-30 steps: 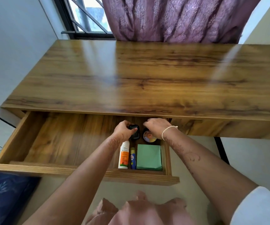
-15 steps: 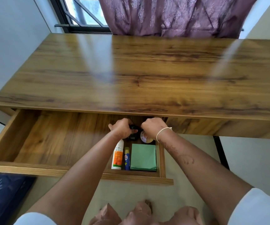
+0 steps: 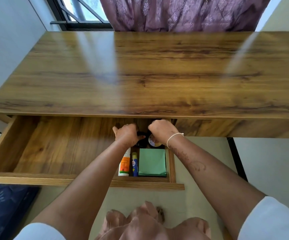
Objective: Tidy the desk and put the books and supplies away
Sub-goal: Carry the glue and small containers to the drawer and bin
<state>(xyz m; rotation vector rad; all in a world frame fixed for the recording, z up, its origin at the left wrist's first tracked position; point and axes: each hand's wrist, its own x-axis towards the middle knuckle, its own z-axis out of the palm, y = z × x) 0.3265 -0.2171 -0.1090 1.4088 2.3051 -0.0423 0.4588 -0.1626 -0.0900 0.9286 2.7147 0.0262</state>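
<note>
The wooden desk's drawer stands pulled out. At its right end lie a white and orange tube, a small blue stick and a green paper pad. Behind them sit a black object and a round tin. My left hand reaches to the drawer's back with fingers curled over the black object. Just right of it, my right hand is curled above the tin, its fingertips hidden under the desk edge.
The desk top is bare wood, with a purple curtain and a window behind it. The drawer's left part shows only its wooden floor. A dark blue mat lies on the floor at lower left. My feet are below the drawer.
Both hands have pushed a little deeper toward the drawer's back, and the left hand now covers more of the black object. The tube, stick and pad have not moved.
</note>
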